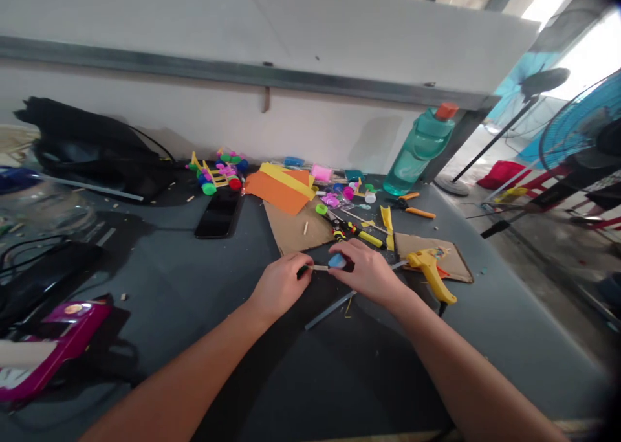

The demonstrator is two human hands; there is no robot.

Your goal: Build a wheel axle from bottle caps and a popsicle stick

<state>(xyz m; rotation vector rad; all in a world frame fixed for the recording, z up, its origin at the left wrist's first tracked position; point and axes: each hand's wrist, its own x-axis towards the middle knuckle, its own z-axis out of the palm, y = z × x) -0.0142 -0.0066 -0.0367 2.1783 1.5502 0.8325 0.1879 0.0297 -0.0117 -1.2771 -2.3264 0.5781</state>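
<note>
Forearms (194,364): two, bare, nearest us, reaching over the dark tabletop (169,280)
Left hand (284,283): fingertips closed on a small dark green piece (303,271), just apart from the other hand
Right hand (366,270): thumb and fingers pinched on a light blue piece (337,261)
Pale stick (319,268): spans the gap between both hands, above the tabletop; whether it enters the blue piece we cannot tell
Stick, hazard: thin, so in our judgement it could snap or bend if the hands press out of line
Blue piece, hazard: smooth-looking, we think it could slip or seat crooked if pushed at a slant
Yellow glue gun (431,270): lies close to the right wrist; if hot, which we cannot tell, a sideways move could bring a burn
Grey strip (330,309): lies beneath the hands; a dropped part could land on it and roll, we judge
Teal bottle (417,147): pale mark on its side, too blurred for us to read
Magenta device (72,338): round mark on top, lettering illegible to us
Phone (218,214): screen dark, no brand we can make out
</note>
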